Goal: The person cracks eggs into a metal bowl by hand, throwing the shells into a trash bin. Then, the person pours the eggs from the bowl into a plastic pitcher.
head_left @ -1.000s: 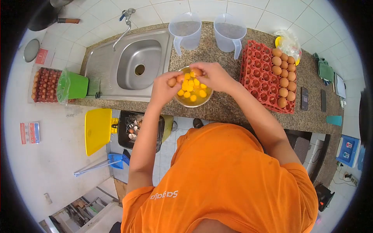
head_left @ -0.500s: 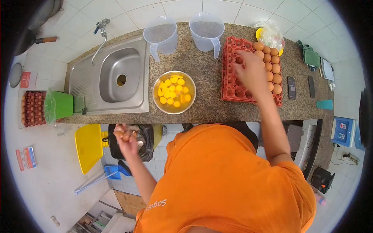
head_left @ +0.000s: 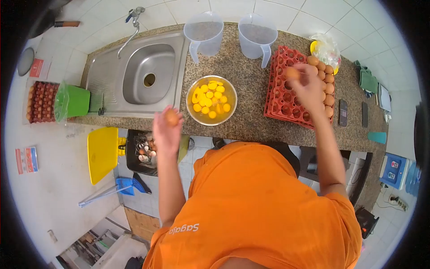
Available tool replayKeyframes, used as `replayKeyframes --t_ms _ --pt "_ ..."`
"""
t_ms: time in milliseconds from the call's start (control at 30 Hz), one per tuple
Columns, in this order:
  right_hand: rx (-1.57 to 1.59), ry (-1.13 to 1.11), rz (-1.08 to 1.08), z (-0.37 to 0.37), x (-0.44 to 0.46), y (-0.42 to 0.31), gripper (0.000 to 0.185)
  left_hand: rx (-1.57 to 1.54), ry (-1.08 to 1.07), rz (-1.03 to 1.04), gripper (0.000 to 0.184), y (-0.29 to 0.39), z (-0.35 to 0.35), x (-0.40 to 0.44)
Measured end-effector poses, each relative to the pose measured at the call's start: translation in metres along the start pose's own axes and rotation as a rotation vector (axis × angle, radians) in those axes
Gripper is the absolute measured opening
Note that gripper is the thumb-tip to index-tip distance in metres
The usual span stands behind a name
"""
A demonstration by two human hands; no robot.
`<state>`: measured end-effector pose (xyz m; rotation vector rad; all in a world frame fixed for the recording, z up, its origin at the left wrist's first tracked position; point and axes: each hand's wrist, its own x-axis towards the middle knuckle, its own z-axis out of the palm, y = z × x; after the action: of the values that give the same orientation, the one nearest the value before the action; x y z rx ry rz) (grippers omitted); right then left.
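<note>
My left hand (head_left: pixel 167 134) is raised in front of the counter edge, left of the bowl. Its fingers are closed on a rounded brown egg (head_left: pixel 171 117); whether its shell is whole, I cannot tell. Over the red egg tray (head_left: pixel 280 96), my right hand (head_left: pixel 309 87) pinches another brown egg (head_left: pixel 292 73). Brown eggs (head_left: pixel 329 88) fill the tray's right side, while its left cups are bare. Between my hands, the metal bowl (head_left: pixel 190 110) holds several yellow yolks (head_left: pixel 209 95) in clear egg white.
Two clear measuring jugs (head_left: pixel 204 38) (head_left: pixel 257 38) stand along the wall. A steel sink (head_left: pixel 134 96) lies left of the bowl. Below the counter is a black bin (head_left: pixel 135 166) with eggshells. Phones (head_left: pixel 343 113) lie right of the tray. More stacked eggs (head_left: pixel 42 102) sit far left.
My left hand has risen from above the bin to beside the bowl. My right hand, earlier reaching over the tray, now holds an egg. The view has shifted slightly.
</note>
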<state>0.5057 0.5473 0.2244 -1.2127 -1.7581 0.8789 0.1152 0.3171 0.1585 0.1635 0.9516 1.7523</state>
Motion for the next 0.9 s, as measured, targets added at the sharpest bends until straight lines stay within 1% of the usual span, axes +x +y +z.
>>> replayKeyframes --t_ms 33,67,100,133,167,200,267,333,367,433,467,500,533,600,633,733,833,900 --pt "0.210 -0.067 -0.034 0.032 -0.010 -0.010 0.026 -0.029 -0.073 -0.053 0.058 -0.013 0.023 0.007" --pt "0.174 -0.042 -0.053 0.064 -0.023 -0.027 0.031 -0.058 -0.148 -0.104 0.058 -0.026 0.042 0.015" --pt "0.166 -0.030 -0.197 0.097 -0.032 -0.027 0.036 -0.030 -0.150 -0.145 0.060 -0.039 0.056 0.024" --pt "0.217 -0.057 -0.248 0.123 -0.042 -0.040 0.037 -0.001 -0.153 -0.188 0.062 -0.051 0.067 0.030" --pt "0.248 -0.073 -0.260 0.150 -0.053 -0.038 0.038 0.032 -0.170 -0.166 0.060 -0.060 0.080 0.032" --pt "0.140 -0.133 -0.299 0.167 -0.062 -0.036 0.038 0.067 -0.189 -0.146 0.059 -0.066 0.093 0.033" --pt "0.164 -0.119 -0.244 0.186 -0.068 -0.031 0.036 0.128 -0.212 -0.148 0.056 -0.066 0.094 0.036" --pt "0.464 -0.265 0.040 0.195 -0.061 -0.012 0.034 0.171 -0.208 -0.188 0.054 -0.063 0.076 0.040" --pt "0.610 -0.337 0.188 0.197 -0.059 -0.003 0.033 0.367 -0.220 -0.127 0.052 -0.061 0.071 0.040" --pt "0.767 -0.310 0.335 0.188 -0.055 -0.011 0.030 0.749 -0.236 -0.001 0.055 -0.055 0.068 0.037" --pt "0.844 -0.298 0.410 0.186 -0.054 -0.015 0.029 0.646 -0.229 -0.035 0.060 -0.054 0.067 0.038" --pt "0.915 -0.241 0.379 0.191 -0.055 -0.013 0.029 0.543 -0.220 -0.066 0.065 -0.052 0.068 0.041" --pt "0.776 -0.251 0.227 0.199 -0.059 -0.007 0.028 0.441 -0.210 -0.094 0.070 -0.050 0.068 0.044" --pt "0.497 -0.261 -0.078 0.212 -0.068 0.000 0.026 0.337 -0.227 -0.163 0.074 -0.058 0.058 0.052" --pt "0.455 -0.269 -0.049 0.214 -0.068 0.002 0.029 0.289 -0.241 -0.199 0.076 -0.060 0.053 0.056" --pt "0.780 -0.332 0.308 0.208 -0.054 0.002 0.036 0.624 -0.247 -0.092 0.071 -0.057 0.050 0.054" --pt "0.838 -0.571 0.617 0.194 -0.041 0.003 0.043 0.910 -0.378 0.125 0.058 -0.046 0.056 0.050" --pt "0.684 -0.624 0.404 0.192 -0.041 0.006 0.043 1.042 -0.383 0.206 0.049 -0.044 0.050 0.057"
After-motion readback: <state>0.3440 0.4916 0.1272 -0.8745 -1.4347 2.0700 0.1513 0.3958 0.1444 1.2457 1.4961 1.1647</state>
